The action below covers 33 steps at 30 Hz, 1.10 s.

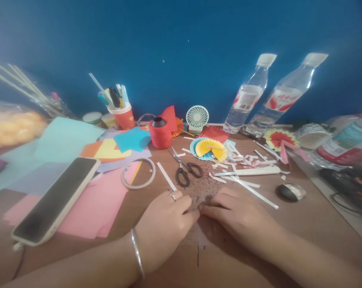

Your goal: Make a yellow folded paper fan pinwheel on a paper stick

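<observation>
Left hand (166, 222) and right hand (241, 212): fingers curled, tips meeting low over the tabletop (229, 256) — cannot tell whether anything is pinched between them; the contact area is blurred. Just beyond: dark specks (209, 181), a white strip (166, 176) near the left knuckles, scissors (181, 162) with blades slightly parted. White-handled knife (255, 171) lies past the right hand, among paper scraps. Farther out — yellow-and-blue paper fan (211, 148), phone (56, 202) at left, two bottles (247, 96) at right.

Lettering on the bottle labels (282, 99) is too blurred to read
</observation>
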{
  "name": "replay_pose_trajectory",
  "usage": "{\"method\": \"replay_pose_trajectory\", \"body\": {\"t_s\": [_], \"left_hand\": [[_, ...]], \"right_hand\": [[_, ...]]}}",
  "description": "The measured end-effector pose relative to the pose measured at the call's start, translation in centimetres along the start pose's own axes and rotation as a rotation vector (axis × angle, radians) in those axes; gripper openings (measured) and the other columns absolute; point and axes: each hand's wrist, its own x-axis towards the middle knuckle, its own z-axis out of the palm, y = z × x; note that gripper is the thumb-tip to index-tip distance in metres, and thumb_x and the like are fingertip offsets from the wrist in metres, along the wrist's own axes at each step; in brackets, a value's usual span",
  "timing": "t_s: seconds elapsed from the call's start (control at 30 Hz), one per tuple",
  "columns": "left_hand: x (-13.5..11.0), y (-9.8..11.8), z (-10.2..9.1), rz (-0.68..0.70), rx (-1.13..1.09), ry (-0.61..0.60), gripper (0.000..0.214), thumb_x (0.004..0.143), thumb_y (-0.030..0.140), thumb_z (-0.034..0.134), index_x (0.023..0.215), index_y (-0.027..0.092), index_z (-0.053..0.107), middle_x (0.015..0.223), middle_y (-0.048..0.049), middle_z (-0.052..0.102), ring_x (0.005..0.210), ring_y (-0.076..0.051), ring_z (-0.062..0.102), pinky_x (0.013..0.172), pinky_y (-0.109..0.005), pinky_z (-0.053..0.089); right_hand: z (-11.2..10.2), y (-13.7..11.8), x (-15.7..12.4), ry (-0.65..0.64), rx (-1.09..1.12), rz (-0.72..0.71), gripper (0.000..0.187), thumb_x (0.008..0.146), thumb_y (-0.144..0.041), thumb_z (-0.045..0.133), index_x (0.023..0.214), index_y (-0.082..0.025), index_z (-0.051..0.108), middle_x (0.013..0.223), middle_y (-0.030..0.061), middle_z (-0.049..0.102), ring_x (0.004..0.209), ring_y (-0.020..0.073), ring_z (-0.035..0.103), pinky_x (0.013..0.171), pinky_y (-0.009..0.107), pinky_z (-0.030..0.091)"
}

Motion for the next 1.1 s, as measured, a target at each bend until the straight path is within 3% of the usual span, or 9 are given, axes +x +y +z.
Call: {"method": "replay_pose_trajectory", "body": {"t_s": [0.1,0.33,0.5,0.87,0.97,1.03,1.1], "left_hand": [[0.0,0.2,-0.2,0.024,0.057,-0.036,0.013,0.08,0.016,0.043,0.082,0.019,0.055,0.071,-0.002,0.045,0.067,-0.017,0.04,0.058,-0.033,0.034],[-1.7,1.3,-0.4,0.006,0.168,-0.099,0.02,0.072,0.005,0.045,0.087,0.014,0.056,0.081,-0.0065,0.051,0.073,-0.02,0.045,0.059,-0.033,0.038],[-2.3,1.7,-0.4,-0.022,0.227,-0.098,0.027,0.066,-0.002,0.042,0.082,0.013,0.058,0.082,-0.0085,0.053,0.072,-0.02,0.047,0.057,-0.032,0.039],[-2.6,1.9,-0.3,-0.082,0.225,-0.096,0.021,0.062,-0.003,0.043,0.069,0.012,0.056,0.073,-0.0087,0.052,0.069,-0.021,0.048,0.055,-0.034,0.04],[-2.4,1.8,-0.2,-0.065,0.213,-0.083,0.019,0.064,-0.002,0.043,0.068,0.012,0.055,0.071,-0.0077,0.051,0.067,-0.02,0.047,0.057,-0.035,0.04],[-2.2,1.7,-0.1,-0.052,0.199,-0.062,0.017,0.067,0.0,0.044,0.069,0.012,0.055,0.074,-0.0078,0.052,0.067,-0.02,0.047,0.058,-0.036,0.041],[-2.1,1.6,0.0,-0.044,0.182,-0.036,0.015,0.069,0.003,0.044,0.071,0.012,0.055,0.078,-0.0084,0.053,0.069,-0.021,0.048,0.058,-0.035,0.041]], "right_hand": [[0.0,-0.2,0.1,-0.079,-0.043,0.015,0.017,0.083,-0.021,0.044,0.09,-0.021,0.059,0.071,0.0022,0.054,0.071,0.015,0.043,0.061,0.029,0.029],[-0.7,0.2,0.2,-0.12,-0.12,0.055,0.022,0.083,-0.023,0.044,0.068,-0.021,0.061,0.063,0.0015,0.053,0.069,0.015,0.041,0.063,0.032,0.026],[-1.5,0.6,-0.3,-0.11,-0.186,0.07,0.028,0.082,-0.019,0.045,0.056,-0.018,0.055,0.054,0.0011,0.051,0.066,0.015,0.042,0.064,0.034,0.026],[-1.1,-0.1,-1.5,-0.092,-0.35,0.08,0.022,0.072,-0.008,0.047,0.052,-0.018,0.05,0.05,0.0025,0.047,0.058,0.0155,0.038,0.055,0.033,0.024],[-1.2,-0.3,-1.5,0.031,-0.323,0.086,0.021,0.074,-0.009,0.045,0.058,-0.017,0.054,0.054,0.0027,0.05,0.058,0.0154,0.041,0.056,0.033,0.028],[-1.2,-0.6,-1.4,0.133,-0.24,0.074,0.018,0.076,-0.011,0.042,0.072,-0.017,0.059,0.065,0.0044,0.056,0.067,0.0169,0.046,0.061,0.033,0.032],[-1.1,-0.9,-1.0,0.14,-0.127,0.033,0.02,0.077,-0.012,0.041,0.085,-0.017,0.058,0.075,0.0059,0.058,0.075,0.0172,0.049,0.065,0.032,0.036]]}}
